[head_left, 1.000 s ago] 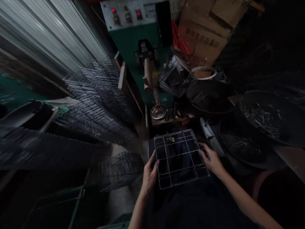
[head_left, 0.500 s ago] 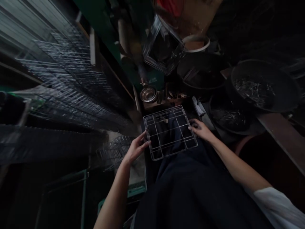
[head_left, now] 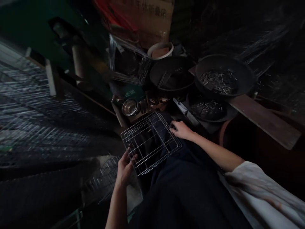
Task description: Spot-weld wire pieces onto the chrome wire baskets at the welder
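A rectangular wire rack (head_left: pixel 152 142) of thin shiny metal bars lies tilted over my dark-clothed lap. My left hand (head_left: pixel 125 167) grips its left edge, with fingertips showing through the bars. On the opposite side, my right hand (head_left: pixel 179 129) holds the right edge with bent fingers. Just beyond the rack sits a small round metal bowl (head_left: pixel 130 107). To the right of the bowl is a shallow wooden tray with small items (head_left: pixel 156 101).
Wide dark pans (head_left: pixel 247 76) with thin metal pieces stand at the right, above a wooden board (head_left: pixel 267 121). Wire frames (head_left: pixel 114 76) lean behind the bowl. Blurred stacked wire grids (head_left: pixel 47 117) fill the left. A white-rimmed bucket (head_left: pixel 171 47) stands at the back.
The view has turned, so the surroundings sit farther left. The rack has tilted, its left side nearer the bottom of the view, with both hands still on it.
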`<state>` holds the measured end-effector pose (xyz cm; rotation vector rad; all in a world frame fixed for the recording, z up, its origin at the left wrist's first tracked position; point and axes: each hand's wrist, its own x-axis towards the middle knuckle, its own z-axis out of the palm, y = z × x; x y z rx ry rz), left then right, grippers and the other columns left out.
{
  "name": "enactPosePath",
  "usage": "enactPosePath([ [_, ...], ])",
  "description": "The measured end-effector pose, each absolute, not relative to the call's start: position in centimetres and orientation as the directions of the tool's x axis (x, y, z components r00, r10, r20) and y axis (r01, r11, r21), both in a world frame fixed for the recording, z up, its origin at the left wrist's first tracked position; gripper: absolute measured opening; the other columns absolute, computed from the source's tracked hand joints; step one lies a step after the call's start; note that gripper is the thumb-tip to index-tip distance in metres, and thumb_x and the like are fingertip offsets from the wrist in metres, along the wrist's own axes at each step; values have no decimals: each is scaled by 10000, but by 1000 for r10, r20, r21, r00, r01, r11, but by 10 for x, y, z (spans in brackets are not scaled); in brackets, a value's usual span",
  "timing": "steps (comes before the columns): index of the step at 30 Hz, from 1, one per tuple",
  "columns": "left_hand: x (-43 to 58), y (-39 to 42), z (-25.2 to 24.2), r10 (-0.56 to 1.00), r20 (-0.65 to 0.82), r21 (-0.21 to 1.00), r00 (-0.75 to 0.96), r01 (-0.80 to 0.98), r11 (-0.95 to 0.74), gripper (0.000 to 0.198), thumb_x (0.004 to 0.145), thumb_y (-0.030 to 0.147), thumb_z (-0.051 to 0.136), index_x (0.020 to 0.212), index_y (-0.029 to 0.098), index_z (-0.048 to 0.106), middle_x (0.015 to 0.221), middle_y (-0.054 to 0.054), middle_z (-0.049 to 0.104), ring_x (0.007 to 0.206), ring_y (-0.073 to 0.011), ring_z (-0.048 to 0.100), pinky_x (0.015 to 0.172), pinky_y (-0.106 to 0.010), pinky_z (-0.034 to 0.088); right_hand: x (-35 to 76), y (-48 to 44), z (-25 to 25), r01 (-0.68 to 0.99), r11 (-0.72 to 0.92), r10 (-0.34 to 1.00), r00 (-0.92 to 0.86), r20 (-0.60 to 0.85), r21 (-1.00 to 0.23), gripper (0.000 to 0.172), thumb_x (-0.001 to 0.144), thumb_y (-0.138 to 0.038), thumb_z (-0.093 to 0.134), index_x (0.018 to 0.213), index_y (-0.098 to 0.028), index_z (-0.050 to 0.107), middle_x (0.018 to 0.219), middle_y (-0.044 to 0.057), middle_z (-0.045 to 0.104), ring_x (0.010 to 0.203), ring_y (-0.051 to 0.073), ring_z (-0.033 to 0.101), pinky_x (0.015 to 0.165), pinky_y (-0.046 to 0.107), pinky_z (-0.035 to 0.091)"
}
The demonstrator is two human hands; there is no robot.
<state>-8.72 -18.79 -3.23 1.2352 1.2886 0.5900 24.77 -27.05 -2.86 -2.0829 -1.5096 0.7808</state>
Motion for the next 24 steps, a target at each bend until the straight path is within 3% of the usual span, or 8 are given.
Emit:
enactPosePath([
  [4,-90,-187,-35,883,-386,900,267,318,297,962,572,434,890,1416,169,513,1152,-114,724,1044,-269,689,841,-309,579,255,-270,-28,585,-256,965,198,-170,-769,113,925,-235,610,971,-167,689,807,37,702,783,181,661,718,243,442],
  [7,-87,-190,-31,878,-414,886,239,327,329,967,592,471,878,1428,168,497,1169,-117,719,1064,-283,691,860,-326,587,262,-280,-35,433,-281,960,133,-248,-856,229,1006,-243,477,1066,-160,682,733,11,682,640,147,648,682,249,470],
  [10,-84,-192,-26,862,-444,870,244,348,350,957,618,474,868,1435,165,478,1190,-109,715,1116,-308,674,913,-359,583,270,-300,-41,392,-158,986,21,-163,-906,352,951,-176,534,1292,-161,616,994,60,710,825,171,677,792,286,508],
  [12,-86,-189,-24,846,-446,861,292,397,317,925,666,478,840,1443,150,460,1228,-107,703,1169,-334,644,961,-398,565,274,-313,-42,447,-23,995,-75,-63,-894,571,871,-165,646,1429,-165,526,1222,110,641,1053,222,628,926,335,487],
  [14,-93,-180,-20,826,-446,847,344,461,266,885,705,485,812,1432,119,465,1255,-114,691,1202,-358,616,1000,-434,540,277,-321,-43,483,29,988,-147,-48,-875,735,843,-213,705,1519,-165,421,1319,143,568,1141,264,575,984,385,462],
  [17,-103,-154,-3,824,-440,798,358,576,176,817,699,525,802,1344,87,558,1211,-123,708,1185,-369,619,986,-444,545,277,-325,-47,458,29,983,-175,-58,-888,802,857,-315,727,1556,-187,357,1329,145,541,1138,281,562,997,420,451],
  [21,-84,-106,51,925,-219,769,312,638,-33,838,705,618,754,1398,194,547,1188,-89,706,1123,-316,654,984,-437,546,270,-326,-54,340,45,990,-138,-3,-939,777,847,-326,735,1535,-224,388,1321,113,533,1146,260,537,1001,395,444],
  [24,-39,-74,90,807,-249,751,535,633,-188,969,668,623,777,1489,241,431,1258,-92,678,1169,-316,633,1000,-444,535,263,-331,-54,298,63,994,-108,32,-953,773,848,-346,721,1530,-198,390,1273,107,539,1078,234,549,958,364,467],
])
